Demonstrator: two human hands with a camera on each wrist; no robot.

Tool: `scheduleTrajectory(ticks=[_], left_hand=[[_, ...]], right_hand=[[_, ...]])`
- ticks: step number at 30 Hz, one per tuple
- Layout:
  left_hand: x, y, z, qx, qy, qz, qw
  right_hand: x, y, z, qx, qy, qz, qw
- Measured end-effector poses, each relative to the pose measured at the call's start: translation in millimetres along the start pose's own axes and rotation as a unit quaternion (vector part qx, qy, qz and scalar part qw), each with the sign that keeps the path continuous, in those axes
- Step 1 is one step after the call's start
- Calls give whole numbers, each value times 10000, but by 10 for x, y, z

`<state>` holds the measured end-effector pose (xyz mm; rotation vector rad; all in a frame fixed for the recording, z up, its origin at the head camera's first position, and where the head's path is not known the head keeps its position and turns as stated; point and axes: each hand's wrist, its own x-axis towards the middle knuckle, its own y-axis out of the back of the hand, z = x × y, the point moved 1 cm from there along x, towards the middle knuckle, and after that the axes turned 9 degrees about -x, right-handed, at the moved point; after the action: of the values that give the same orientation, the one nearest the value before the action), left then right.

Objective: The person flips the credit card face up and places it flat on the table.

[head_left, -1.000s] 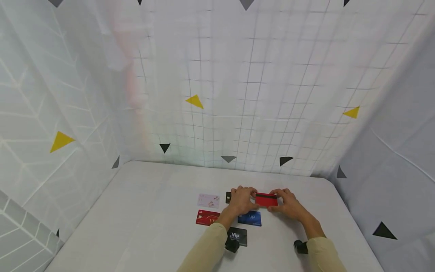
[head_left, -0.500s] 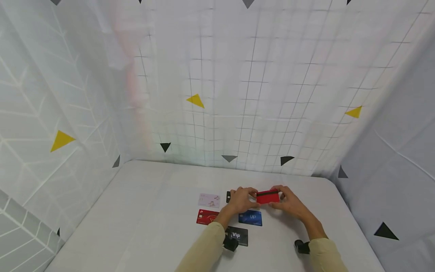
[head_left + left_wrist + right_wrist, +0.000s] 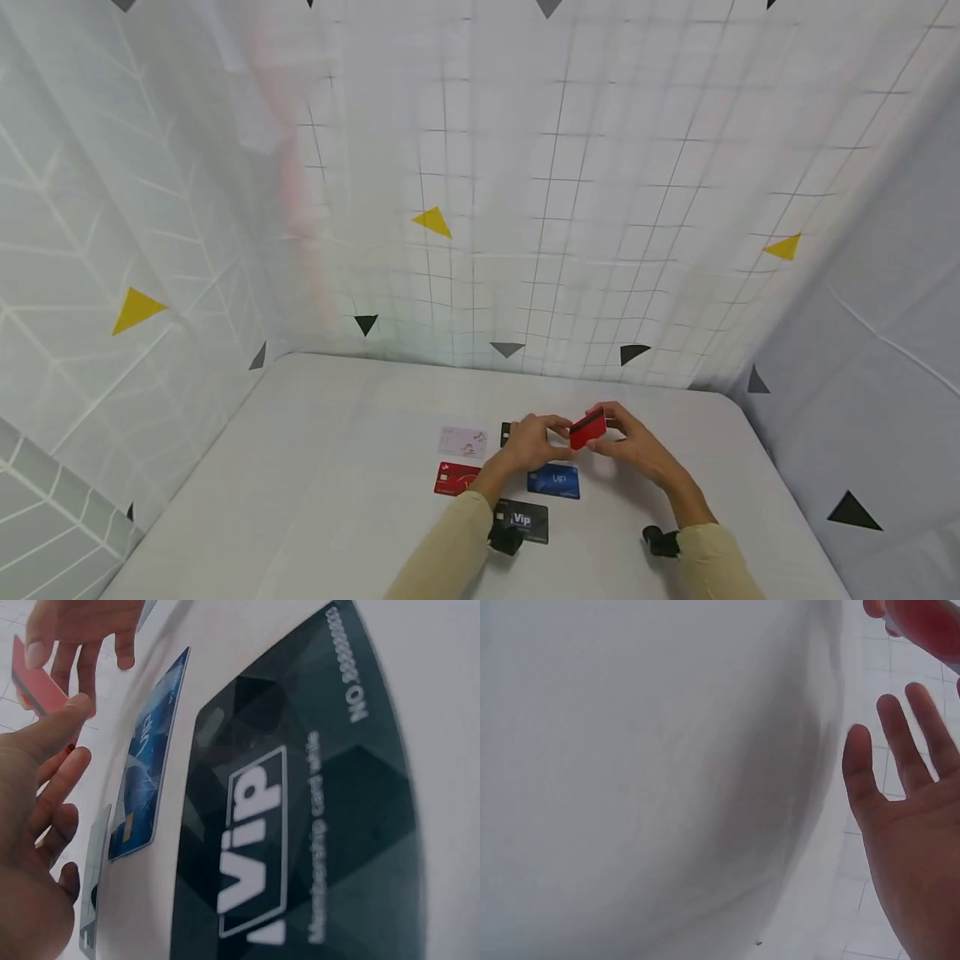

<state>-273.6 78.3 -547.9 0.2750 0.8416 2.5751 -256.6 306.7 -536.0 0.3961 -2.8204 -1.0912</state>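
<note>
A red card (image 3: 587, 429) with a dark stripe is held tilted above the white table between my two hands. My left hand (image 3: 529, 443) pinches its left end between thumb and fingers. At its right end, my right hand (image 3: 636, 442) grips it with thumb and forefinger, the other fingers spread in the right wrist view. Beneath and beside the left hand lie a blue VIP card (image 3: 554, 481), a black Vip card (image 3: 300, 787) and a red VIP card (image 3: 456, 478), partly covered by the forearm. A black card (image 3: 505, 432) is mostly hidden behind the left hand.
A pale pink card (image 3: 462, 442) lies at the left of the group. White table surface (image 3: 315, 483) extends left and right of the cards. A white patterned curtain (image 3: 495, 183) hangs behind the table's far edge. Dark wrist devices (image 3: 506, 539) sit under both forearms.
The red card has risen from near the table and turned, its right end lifting. My right hand has moved up and slightly left with it; the left hand has barely moved.
</note>
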Motion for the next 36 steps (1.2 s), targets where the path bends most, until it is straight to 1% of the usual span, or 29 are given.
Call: scheduleTrajectory(ticks=[3, 7, 9, 13, 15, 20, 26, 31, 36], left_hand=[[-5, 12, -20, -53, -95, -3, 9999], [-26, 40, -61, -219, -263, 66, 9994], [-38, 64, -82, -278, -402, 140, 9987], [-67, 119, -103, -428, -616, 246, 9969], [-78, 141, -103, -507, -617, 254, 9965], [-76, 164, -114, -582, -591, 265, 9962], [-64, 184, -105, -805, -758, 201, 9937], [-73, 204, -90, -946, -878, 148, 9915], [-82, 210, -77, -1022, -989, 123, 9898]], right_hand=[[9, -10, -22, 227, 128, -10, 9997], [12, -20, -29, 416, -17, -1, 9991], [8, -22, -29, 466, -70, 14, 9989], [2, -25, -37, 542, 84, 9, 9985], [4, -30, -47, 543, 160, -7, 9984], [21, -43, -82, 295, 199, 56, 9994], [36, -51, -141, 37, 299, 116, 9995], [54, -63, -191, -199, 248, 84, 9995], [70, -79, -217, -547, 261, 54, 9981]])
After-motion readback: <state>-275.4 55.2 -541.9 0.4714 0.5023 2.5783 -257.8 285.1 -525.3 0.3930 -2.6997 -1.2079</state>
